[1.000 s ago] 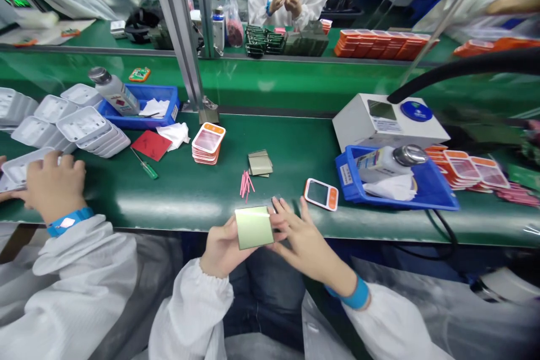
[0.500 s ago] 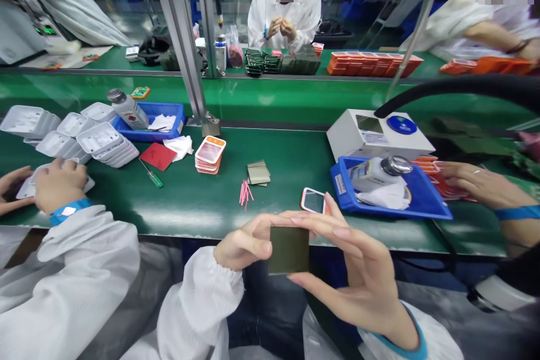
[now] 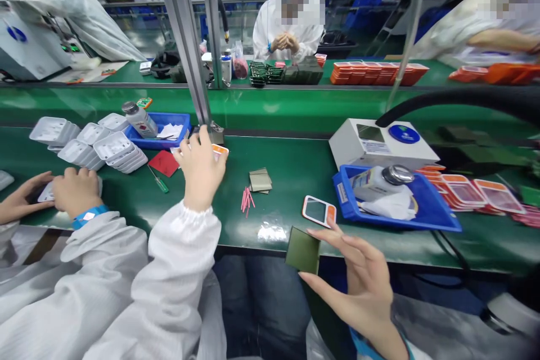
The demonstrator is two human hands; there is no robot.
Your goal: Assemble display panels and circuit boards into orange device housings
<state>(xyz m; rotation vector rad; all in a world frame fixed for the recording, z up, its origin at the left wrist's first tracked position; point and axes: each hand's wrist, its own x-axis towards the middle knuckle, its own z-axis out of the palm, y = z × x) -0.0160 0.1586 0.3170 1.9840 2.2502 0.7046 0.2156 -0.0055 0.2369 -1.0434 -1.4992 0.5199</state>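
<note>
Between the thumb and fingertips of my right hand [image 3: 358, 278] is a thin dark olive square plate [image 3: 302, 250], held tilted just off the table's front edge. My left hand [image 3: 199, 166] reaches over a stack of orange-and-white frames [image 3: 220, 150], mostly hiding it; its fingers are spread and nothing shows in them. On the green table [image 3: 291, 163], several olive square plates [image 3: 260, 180] lie in a small pile, with pink strips [image 3: 247, 200] beside them. An orange-and-white framed piece with a grey window [image 3: 319, 211] lies near my right fingertips.
A blue tray [image 3: 439, 219] with a bottle and white wipes stands at the right, before a white box [image 3: 350, 143]. At the left are white shells [image 3: 113, 147], another blue tray [image 3: 184, 134], a red sheet [image 3: 164, 163], a screwdriver [image 3: 160, 183] and another person's hands [image 3: 76, 188].
My left hand has let go of the olive plate and moved left and up to the frame stack. My right hand keeps the plate, now tilted. The neighbour's hand at the right has left the view.
</note>
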